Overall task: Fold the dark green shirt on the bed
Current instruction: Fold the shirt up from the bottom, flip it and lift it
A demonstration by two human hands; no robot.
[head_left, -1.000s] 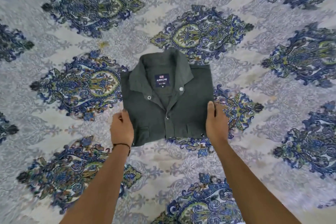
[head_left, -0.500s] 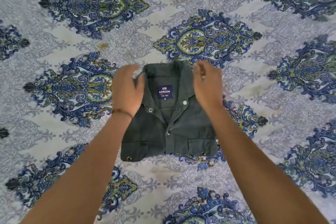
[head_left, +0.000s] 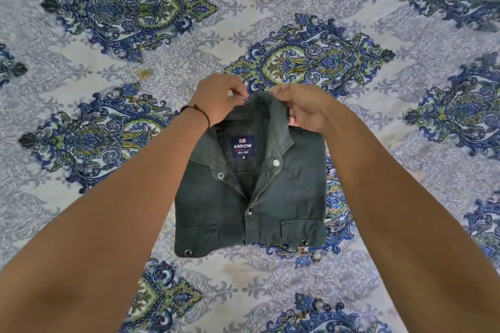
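The dark green shirt (head_left: 286,197) lies folded into a compact rectangle in the middle of the bed, front up, with its collar at the far end and a blue brand label showing inside the neck. Two snap-buttoned chest pockets sit along its near edge. My left hand (head_left: 219,100) pinches the far left part of the collar. My right hand (head_left: 303,108) pinches the far right part of the collar, its fingers curled over the cloth. Both forearms reach in from the near edge on either side of the shirt.
The bedsheet (head_left: 419,130) is pale grey with large blue and green paisley medallions and fills the whole view around the shirt. A thin black band circles my left wrist (head_left: 198,113).
Both hands have gone from the shirt's near corners up its sides to the collar. They now pinch the collar's far edge, closer together than half a second ago.
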